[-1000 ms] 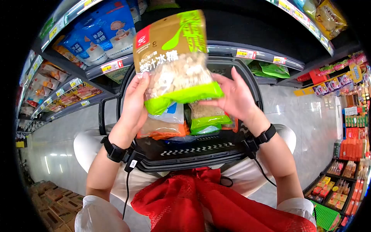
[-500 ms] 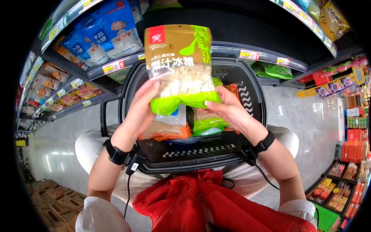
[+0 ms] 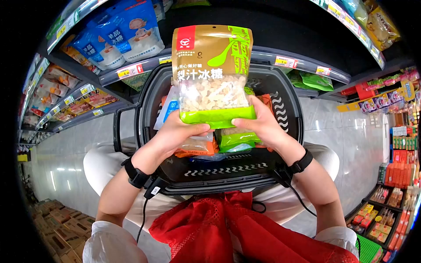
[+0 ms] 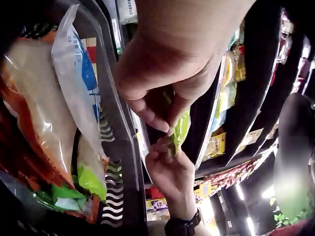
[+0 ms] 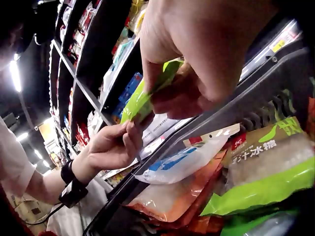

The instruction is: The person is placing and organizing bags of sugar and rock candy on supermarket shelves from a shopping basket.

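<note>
Both hands hold a bag of rock sugar [image 3: 215, 94] by its lower corners, front facing me, above a black shopping basket [image 3: 299, 131]. The bag has a brown top, a see-through middle with pale lumps and a bright green bottom band. My left hand [image 3: 175, 133] pinches the left corner, thumb across the band. At the right corner my right hand [image 3: 267, 127] does the same; its other fingers are behind the bag. Below lie an orange-edged bag [image 3: 195, 147], a white and blue bag [image 5: 189, 160] and a similar brown and green rock sugar bag [image 5: 266, 164].
A dark store shelf [image 3: 206, 13] stands ahead, with blue sugar bags [image 3: 136, 33] on its left and price tags [image 3: 130, 70] along its edge. Green bags [image 3: 315, 81] sit on the lower shelf. Packaged goods [image 3: 397, 171] line the right side; cartons [image 3: 66, 228] are at lower left.
The bag has gone from tilted to upright and moved slightly right. My right hand, spread beside it a second ago, has taken hold of its right corner. The left hand has shifted to the bottom left corner.
</note>
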A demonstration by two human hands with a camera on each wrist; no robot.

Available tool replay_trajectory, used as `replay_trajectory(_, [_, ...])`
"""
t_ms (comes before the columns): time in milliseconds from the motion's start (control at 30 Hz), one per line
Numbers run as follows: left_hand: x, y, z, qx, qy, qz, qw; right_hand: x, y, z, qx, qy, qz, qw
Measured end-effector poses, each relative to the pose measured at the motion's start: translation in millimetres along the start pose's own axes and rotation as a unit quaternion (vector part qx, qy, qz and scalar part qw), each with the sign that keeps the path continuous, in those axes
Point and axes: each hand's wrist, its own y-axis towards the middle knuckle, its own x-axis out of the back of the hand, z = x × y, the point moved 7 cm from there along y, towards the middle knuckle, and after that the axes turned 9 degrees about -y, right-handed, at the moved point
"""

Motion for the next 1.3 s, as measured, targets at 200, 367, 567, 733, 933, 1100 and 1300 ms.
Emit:
replay_trajectory(200, [-14,-2,0,-0.047,0.119,0.057,0.99,2,-1,-11,-0.028,0.06,0.023,0.998])
replay_trajectory(367, [-15,-4,0,0.01,0.111,0.08,0.991,0,-5,-11,-0.007,0.095,0.027,0.995])
replay_trajectory(567, [-16,-4,0,0.037,-0.169,0.023,0.985,2,-4,15,0.006,0.026,0.009,1.0])
replay_trajectory(733, [2,4,23,0.151,-0.206,0.008,0.967,0,-15,-26,-0.27,0.051,0.034,0.961])
replay_trajectory(933, [-11,-1,8,0.067,-0.122,0.017,0.99,-4,-9,-20,-0.193,0.068,0.037,0.978])
replay_trajectory(1100, [-16,1,-10,-0.052,-0.044,0.076,0.995,-5,-2,-1,-0.081,0.079,0.065,0.991])
replay_trajectory(1300, [-25,-2,-5,-0.036,-0.022,0.107,0.993,10,-2,-2,0.03,0.069,-0.058,0.995])
